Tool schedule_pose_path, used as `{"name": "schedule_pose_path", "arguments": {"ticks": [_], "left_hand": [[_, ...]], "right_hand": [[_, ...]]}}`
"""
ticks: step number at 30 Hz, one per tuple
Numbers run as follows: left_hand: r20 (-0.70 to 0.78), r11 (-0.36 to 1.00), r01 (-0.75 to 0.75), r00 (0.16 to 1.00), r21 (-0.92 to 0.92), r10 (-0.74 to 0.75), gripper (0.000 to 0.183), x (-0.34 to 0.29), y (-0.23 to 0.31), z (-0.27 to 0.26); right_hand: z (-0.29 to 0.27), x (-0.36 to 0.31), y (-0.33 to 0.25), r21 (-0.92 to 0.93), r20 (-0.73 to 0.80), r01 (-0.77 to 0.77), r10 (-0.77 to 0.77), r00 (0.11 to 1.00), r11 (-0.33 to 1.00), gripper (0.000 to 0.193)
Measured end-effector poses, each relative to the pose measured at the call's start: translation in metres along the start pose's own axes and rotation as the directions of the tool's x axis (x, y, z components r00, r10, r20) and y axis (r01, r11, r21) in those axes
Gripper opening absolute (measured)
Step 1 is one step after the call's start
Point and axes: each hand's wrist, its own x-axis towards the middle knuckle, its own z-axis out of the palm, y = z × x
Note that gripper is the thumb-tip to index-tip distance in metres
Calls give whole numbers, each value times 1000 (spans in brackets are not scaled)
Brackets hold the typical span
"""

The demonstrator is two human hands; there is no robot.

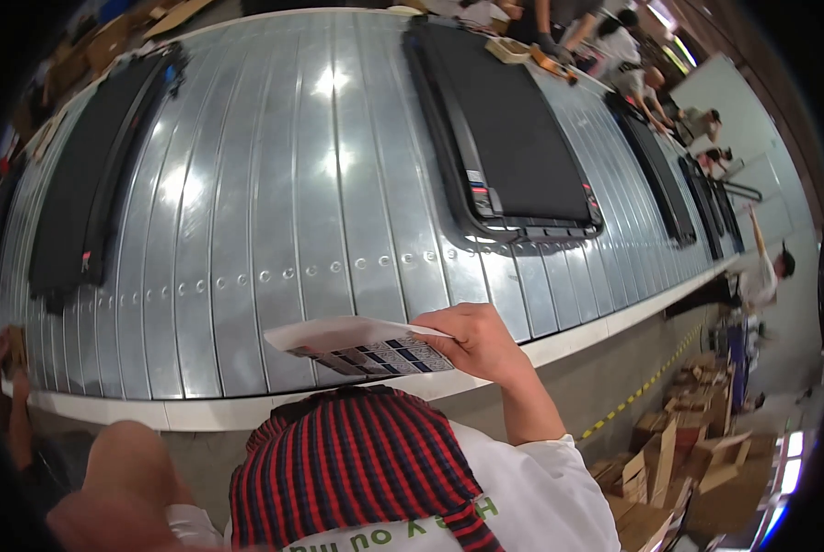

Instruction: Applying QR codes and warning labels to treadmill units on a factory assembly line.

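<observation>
My right hand (pixel 474 342) pinches the right end of a white sheet of printed labels (pixel 375 353), with thumb and fingers closed on it. The sheet's underside shows rows of dark blue and white blocks. It hangs over the near edge of a metal slat conveyor (pixel 338 212). At the lower left my left arm (pixel 128 460) is bent sharply with the elbow toward the conveyor; its hand does not show. Beyond the sheet, to the right, lies a black flat deck with side rails (pixel 522 129), like a walking pad. A red-and-black striped cloth (pixel 347 460) covers my chest.
Another black deck (pixel 99 175) lies on the conveyor at left, with more (pixel 651 166) toward the right. A white rail (pixel 605 327) edges the near side. Co-workers stand across and at right. Another person's hand (pixel 11 368) shows at far left. Cardboard boxes (pixel 688 451) pile at lower right.
</observation>
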Motion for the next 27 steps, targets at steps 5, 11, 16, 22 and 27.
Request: {"name": "schedule_pose_path", "arguments": {"ticks": [5, 11, 16, 22, 27], "left_hand": [[-47, 995, -60, 997, -78, 57, 24, -20, 1, 7], [-11, 998, -64, 998, -11, 64, 23, -29, 1, -5], [0, 999, -42, 999, 11, 42, 23, -31, -1, -8], [-58, 994, -72, 996, -79, 67, 24, -42, 5, -3], [-65, 989, -133, 990, -68, 128, 24, -49, 2, -12]], "right_hand": [[19, 18, -3, 40, 97, 28, -32, 995, 999, 20], [27, 23, -5, -18, 133, 34, -31, 991, 999, 22], [33, 22, -7, -39, 123, 57, -52, 991, 998, 23], [44, 23, -16, 3, 158, 44, -44, 987, 999, 22], [49, 21, -23, -26, 111, 59, -55, 992, 998, 22]]}}
